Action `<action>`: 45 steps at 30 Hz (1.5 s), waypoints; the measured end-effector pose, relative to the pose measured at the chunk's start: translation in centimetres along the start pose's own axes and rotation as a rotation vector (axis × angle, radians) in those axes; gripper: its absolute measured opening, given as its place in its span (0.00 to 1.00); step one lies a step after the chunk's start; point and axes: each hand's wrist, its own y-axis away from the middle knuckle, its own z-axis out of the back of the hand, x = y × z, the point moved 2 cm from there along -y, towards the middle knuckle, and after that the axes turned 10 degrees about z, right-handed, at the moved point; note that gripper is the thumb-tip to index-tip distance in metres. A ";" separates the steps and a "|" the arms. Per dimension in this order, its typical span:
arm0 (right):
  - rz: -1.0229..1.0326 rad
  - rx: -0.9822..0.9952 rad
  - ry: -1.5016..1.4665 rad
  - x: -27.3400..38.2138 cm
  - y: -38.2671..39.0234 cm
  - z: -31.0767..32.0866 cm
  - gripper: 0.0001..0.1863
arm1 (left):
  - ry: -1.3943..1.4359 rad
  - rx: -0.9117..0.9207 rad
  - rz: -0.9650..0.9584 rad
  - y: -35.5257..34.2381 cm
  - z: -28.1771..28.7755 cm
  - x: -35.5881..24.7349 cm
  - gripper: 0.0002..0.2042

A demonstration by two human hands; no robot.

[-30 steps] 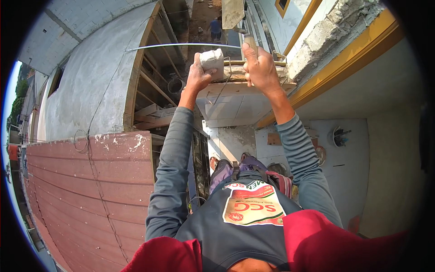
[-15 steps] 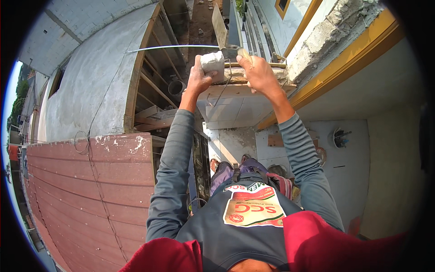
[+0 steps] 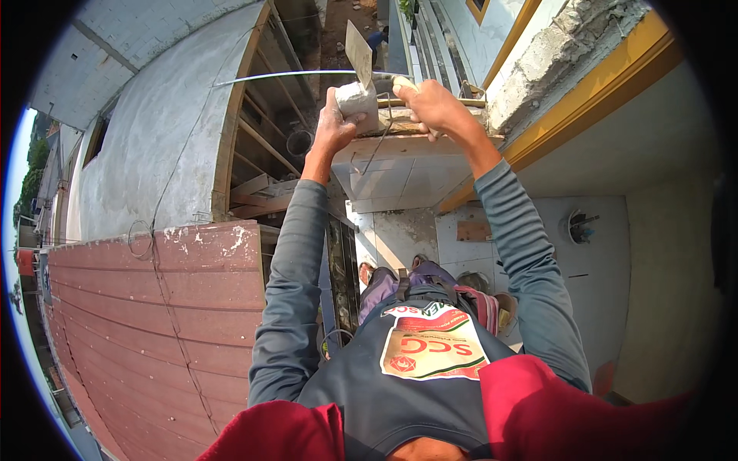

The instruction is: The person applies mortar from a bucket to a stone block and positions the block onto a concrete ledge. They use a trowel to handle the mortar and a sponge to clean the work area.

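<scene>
My left hand (image 3: 336, 127) is wrapped round a pale grey block (image 3: 358, 106) with a rough white top, held at the left end of a ledge. In my right hand (image 3: 437, 109) is a trowel (image 3: 358, 54), gripped by its light handle. Its flat blade stands tilted up, with the lower edge at or close to the top of the block; whether they touch I cannot tell. Bent thin metal rods (image 3: 373, 147) hang over the ledge between my hands. A wooden board (image 3: 419, 144) runs along the ledge's near side, below my right wrist.
Broken masonry (image 3: 542, 65) and a yellow-brown frame (image 3: 584, 100) rise at the right. A thin pale rod (image 3: 292, 74) reaches out to the left. Corrugated red roofing (image 3: 154, 307) lies lower left. On the tiled floor stand a container of tools (image 3: 578, 229) and a wood piece (image 3: 474, 231).
The trowel blade has moved left and down, from beyond the block to its top. My right hand has shifted slightly left, and the block is tilted a little.
</scene>
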 end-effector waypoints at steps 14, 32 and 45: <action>0.304 -0.418 0.107 0.5 0.8 -0.5 0.33 | -0.096 -0.060 -0.091 -0.2 0.2 0.1 0.27; 0.237 -0.460 -0.076 -0.8 3.8 -1.2 0.32 | -0.113 -0.051 -0.039 -0.5 -0.1 0.0 0.26; 0.134 -0.062 0.185 0.5 2.2 -0.3 0.32 | -0.089 -0.047 -0.050 0.1 0.5 -0.2 0.26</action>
